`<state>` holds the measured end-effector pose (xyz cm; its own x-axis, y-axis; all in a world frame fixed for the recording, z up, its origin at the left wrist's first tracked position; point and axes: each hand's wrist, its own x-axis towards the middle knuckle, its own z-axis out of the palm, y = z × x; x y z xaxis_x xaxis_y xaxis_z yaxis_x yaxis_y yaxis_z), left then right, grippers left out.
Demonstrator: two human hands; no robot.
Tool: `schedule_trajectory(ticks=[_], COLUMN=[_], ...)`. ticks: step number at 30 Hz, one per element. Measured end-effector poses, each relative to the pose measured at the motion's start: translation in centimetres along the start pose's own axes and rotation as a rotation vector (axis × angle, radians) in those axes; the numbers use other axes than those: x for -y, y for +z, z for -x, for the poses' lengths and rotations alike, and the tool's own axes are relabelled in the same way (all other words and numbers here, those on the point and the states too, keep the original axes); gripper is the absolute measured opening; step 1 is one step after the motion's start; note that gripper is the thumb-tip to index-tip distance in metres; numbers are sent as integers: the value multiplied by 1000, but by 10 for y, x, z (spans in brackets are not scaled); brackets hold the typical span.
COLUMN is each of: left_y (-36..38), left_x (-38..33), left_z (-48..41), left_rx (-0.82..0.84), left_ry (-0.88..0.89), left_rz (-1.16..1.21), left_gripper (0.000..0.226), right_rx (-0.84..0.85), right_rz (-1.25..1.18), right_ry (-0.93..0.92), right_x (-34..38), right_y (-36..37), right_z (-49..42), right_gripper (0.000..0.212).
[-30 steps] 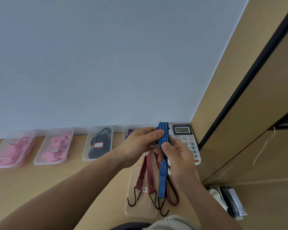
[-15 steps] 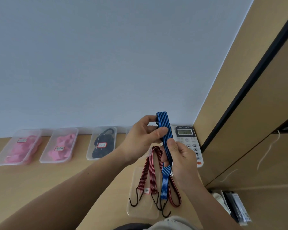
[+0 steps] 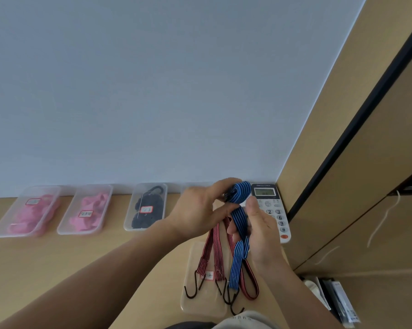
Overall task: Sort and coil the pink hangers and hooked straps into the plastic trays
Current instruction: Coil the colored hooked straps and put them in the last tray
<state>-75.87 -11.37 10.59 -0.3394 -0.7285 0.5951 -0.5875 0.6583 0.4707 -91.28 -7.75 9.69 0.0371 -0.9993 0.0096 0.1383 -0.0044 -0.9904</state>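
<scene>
1. The blue strap (image 3: 240, 256) is held up off the worktop (image 3: 58, 269), in front of the phone (image 3: 272, 210). Its top is bent over into a loop. Its lower end hangs down to a dark hook (image 3: 233, 302) above the near tray (image 3: 200, 309).
2. The left hand (image 3: 200, 210) pinches the looped top. The right hand (image 3: 263, 236) grips the run below it, thumb in front and fingers curled behind.
3. The strap looks light, flat and soft, and is probably stretchy, so a coil would likely spring open if let go. The hook is its only stiff part and may swing or snag.
4. Best hold, I judge: keep the pinch on the coil, feed the slack with the other hand, and take the hook last by its shank.
5. The red straps (image 3: 214, 248) lie across the near tray just beside the hanging end, and their hooks could catch it.
6. The worktop is smooth pale wood. Along the wall (image 3: 152, 91) stand two trays of pink hangers (image 3: 31, 214) and one tray of black things (image 3: 145, 210), each labelled.
7. The wall is plain. A wood panel (image 3: 342, 150) closes the right side and makes a corner.
</scene>
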Motion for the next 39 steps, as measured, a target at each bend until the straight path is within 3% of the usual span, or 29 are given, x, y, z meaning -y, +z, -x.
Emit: schedule_trajectory(ticks=[3, 6, 12, 14, 17, 19, 20, 22, 24, 29, 33, 35, 39], left_y=[1, 2, -2, -5, -6, -5, -4, -5, -6, -3, -4, -6, -5], left_x=[5, 9, 10, 9, 3, -2, -4, -7, -8, -1, -2, -3, 3], left_z=[-2, -3, -5, -5, -5, -8, -10, -14, -15, -15, -18, -19, -16], left_rx=[-38, -64, 86, 204, 305, 277, 283, 335, 356, 195, 130, 129, 75], left_ry=[199, 283, 228, 111, -271, -558, -648, -681, -667, -716, -610, -505, -263], left_rz=[-133, -139, -148, -17, 363, 637, 766, 910, 950, 948, 839, 705, 217], left_gripper=[41, 35, 42, 52, 67, 62, 47, 26, 32, 30, 28, 32, 41], right_rx=[5, 18, 58, 70, 81, 81, 81, 91, 98, 55, 17, 5, -11], right_rz=[-1, -8, -28, -51, -74, -114, -126, -113, -71, 25, 59, 76, 106], right_ry=[18, 19, 56, 47, 3, 10, 16, 17, 1, 6, 7, 6, 6], right_x=[1, 0, -3, -4, -1, 0, 0, -2, -3, -8, -9, -9, -8], right_y=[1, 2, 1, -1, -2, -3, -3, -3, -2, -5, -6, -8, -7], right_z=[-3, -4, -6, -6, -9, -10, -10, -9, -9, -10, -13, -14, -12], right_gripper=[63, 65, 63, 61, 55, 48, 41, 34, 33, 35, 32, 36, 43])
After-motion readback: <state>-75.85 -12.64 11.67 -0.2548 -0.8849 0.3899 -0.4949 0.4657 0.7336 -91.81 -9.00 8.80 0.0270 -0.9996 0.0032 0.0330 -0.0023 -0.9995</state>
